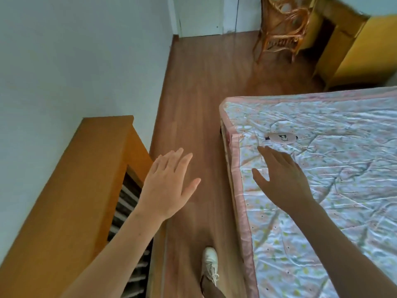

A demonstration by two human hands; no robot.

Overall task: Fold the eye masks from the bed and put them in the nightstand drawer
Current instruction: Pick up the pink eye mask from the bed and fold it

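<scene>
The task looks barely begun: one eye mask (281, 138) lies flat and unfolded on the bed (322, 190) at centre right, near its edge. The right hand (283, 179) reaches toward it, fingers spread, empty, just short. The left hand (169, 186) hovers open over the wooden floor (204, 93). No nightstand drawer is clearly identifiable. A wicker chair (281, 29) stands at the top.

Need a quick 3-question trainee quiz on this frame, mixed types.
1. True or false: the right hand already holds the eye mask.
2. The eye mask lies on: A) the floor B) the bed C) the wicker chair
3. Fill in: the left hand hovers over the ____, fingers spread.

Key: 1 false, the hand is open and short of the mask; 2 B; 3 floor.
</scene>
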